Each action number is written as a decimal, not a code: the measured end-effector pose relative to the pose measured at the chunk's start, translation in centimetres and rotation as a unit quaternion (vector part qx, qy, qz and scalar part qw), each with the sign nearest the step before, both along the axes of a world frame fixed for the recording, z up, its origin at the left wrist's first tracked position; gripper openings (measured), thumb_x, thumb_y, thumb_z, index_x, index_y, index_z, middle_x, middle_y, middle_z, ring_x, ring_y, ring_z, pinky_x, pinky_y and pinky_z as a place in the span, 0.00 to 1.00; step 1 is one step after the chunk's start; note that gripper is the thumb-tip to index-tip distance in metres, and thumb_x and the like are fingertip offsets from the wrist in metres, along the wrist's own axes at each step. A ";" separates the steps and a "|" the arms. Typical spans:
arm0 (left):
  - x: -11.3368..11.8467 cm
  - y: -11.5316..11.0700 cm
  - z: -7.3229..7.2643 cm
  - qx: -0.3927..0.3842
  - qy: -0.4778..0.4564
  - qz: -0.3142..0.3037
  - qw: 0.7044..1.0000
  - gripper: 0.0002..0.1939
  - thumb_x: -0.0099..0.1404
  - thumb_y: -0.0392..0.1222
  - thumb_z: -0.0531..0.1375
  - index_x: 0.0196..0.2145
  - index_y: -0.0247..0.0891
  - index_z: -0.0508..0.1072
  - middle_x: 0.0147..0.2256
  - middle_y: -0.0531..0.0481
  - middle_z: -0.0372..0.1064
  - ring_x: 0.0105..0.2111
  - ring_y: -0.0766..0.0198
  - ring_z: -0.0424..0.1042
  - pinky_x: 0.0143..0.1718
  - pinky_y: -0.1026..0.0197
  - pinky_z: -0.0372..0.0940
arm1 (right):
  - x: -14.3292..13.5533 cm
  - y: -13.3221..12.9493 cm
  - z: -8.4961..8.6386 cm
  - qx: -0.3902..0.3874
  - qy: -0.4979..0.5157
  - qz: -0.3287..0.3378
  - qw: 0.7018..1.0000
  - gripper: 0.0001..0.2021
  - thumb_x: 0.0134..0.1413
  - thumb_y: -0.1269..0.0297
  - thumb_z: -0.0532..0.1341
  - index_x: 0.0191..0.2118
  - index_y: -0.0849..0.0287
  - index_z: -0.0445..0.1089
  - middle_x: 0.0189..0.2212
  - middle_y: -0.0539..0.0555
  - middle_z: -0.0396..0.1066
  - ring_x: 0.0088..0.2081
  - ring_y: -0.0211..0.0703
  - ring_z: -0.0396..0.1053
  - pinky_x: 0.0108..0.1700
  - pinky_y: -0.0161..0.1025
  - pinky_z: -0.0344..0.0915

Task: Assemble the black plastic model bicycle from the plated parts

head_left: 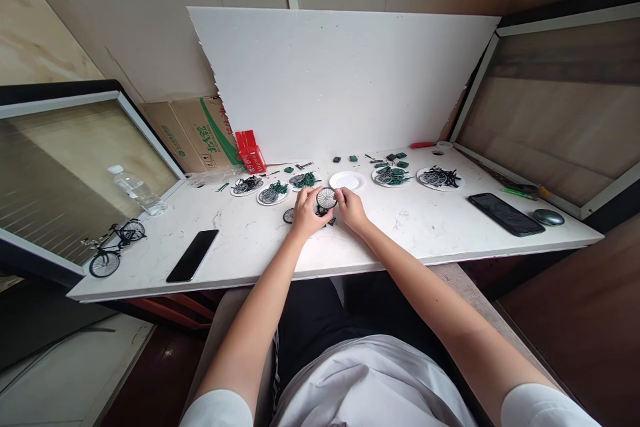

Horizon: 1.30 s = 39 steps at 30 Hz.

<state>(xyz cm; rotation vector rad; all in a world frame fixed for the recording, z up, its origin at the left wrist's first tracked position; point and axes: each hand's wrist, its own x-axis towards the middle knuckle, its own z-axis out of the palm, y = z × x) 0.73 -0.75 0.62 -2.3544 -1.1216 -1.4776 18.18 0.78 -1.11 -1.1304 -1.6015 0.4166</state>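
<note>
A small spoked wheel [327, 198] stands upright between my two hands, above the middle of the white table. My left hand [306, 215] curls round its left side, thumb and fingers gripping it. The fingertips of my right hand [351, 209] pinch its right edge. Dark bicycle parts, partly hidden by my hands, lie just below, with another small wheel [289, 215] to the left of my left hand. Behind my hands is a white paper plate [347, 181]. Plates of green and black parts stand on both sides of it.
An assembled model bicycle [116, 247], a clear bottle [137, 190] and a phone [193, 256] are at the left. Another phone [506, 214] and a mouse [549, 217] lie right. A red box [251, 151] and white board [340, 80] stand behind.
</note>
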 end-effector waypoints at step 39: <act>0.1 -0.1 0.1 -0.017 0.001 -0.012 1.000 0.32 0.59 0.42 0.72 0.59 0.42 0.68 0.51 0.41 0.70 0.52 0.50 0.72 0.53 0.49 0.72 | 0.3 0.1 0.2 -0.005 0.004 -0.007 1.000 0.30 0.73 0.36 0.42 0.33 0.56 0.64 0.30 0.56 0.71 0.32 0.46 0.65 0.36 0.39 0.59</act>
